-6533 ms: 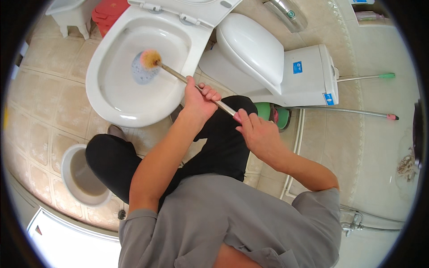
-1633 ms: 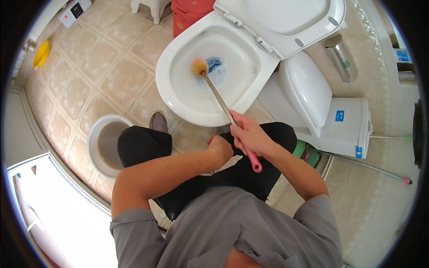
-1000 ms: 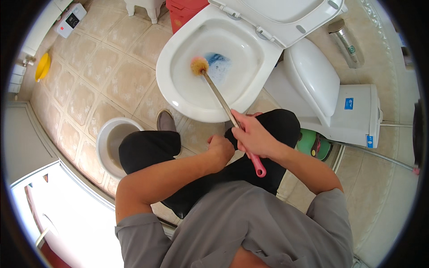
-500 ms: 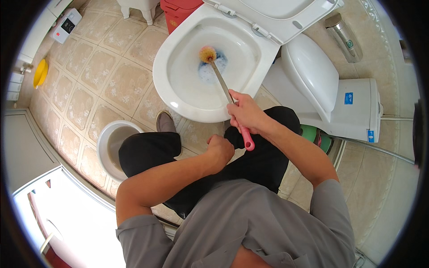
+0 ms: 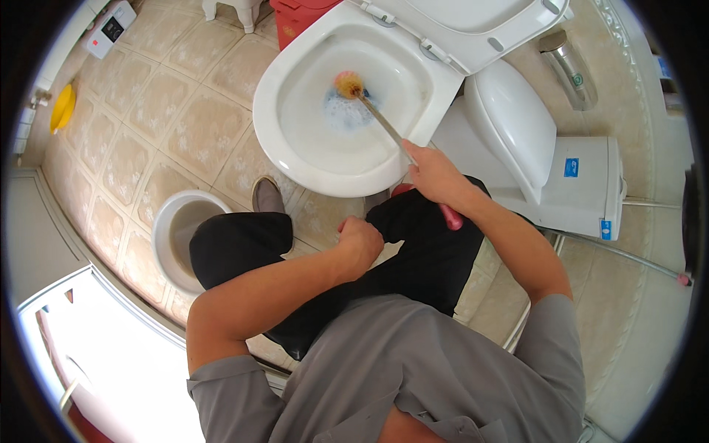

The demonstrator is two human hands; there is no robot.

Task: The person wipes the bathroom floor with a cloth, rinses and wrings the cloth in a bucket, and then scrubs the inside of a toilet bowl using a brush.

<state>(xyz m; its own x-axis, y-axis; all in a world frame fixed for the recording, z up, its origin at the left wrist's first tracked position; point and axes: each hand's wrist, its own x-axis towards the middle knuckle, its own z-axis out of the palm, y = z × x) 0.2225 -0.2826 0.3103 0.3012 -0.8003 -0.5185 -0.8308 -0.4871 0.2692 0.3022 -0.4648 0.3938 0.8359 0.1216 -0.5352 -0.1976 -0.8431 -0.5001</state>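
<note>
My right hand (image 5: 442,177) grips a toilet brush (image 5: 384,122) with a metal shaft and a pink-red handle, whose end sticks out below the wrist. Its round, yellowish bristle head (image 5: 349,86) is inside the white toilet bowl (image 5: 295,159), at the far side of bluish, foamy water (image 5: 347,111). The seat and lid (image 5: 473,15) are raised. My left hand (image 5: 360,242) is curled into a loose fist between my knees, apart from the toilet; nothing shows sticking out of it.
By my left knee stands a white bucket (image 5: 164,247) holding cloudy water. A red bin (image 5: 295,22) stands behind the bowl. To the right are a second white toilet (image 5: 509,125) and a metal cylinder (image 5: 569,70). A yellow basin (image 5: 63,109) and a scale-like device (image 5: 111,29) lie far left.
My right hand has moved right and slightly up, tilting the brush so its handle swings right. The bristle head has shifted a little right in the bowl. My left hand stays nearly still.
</note>
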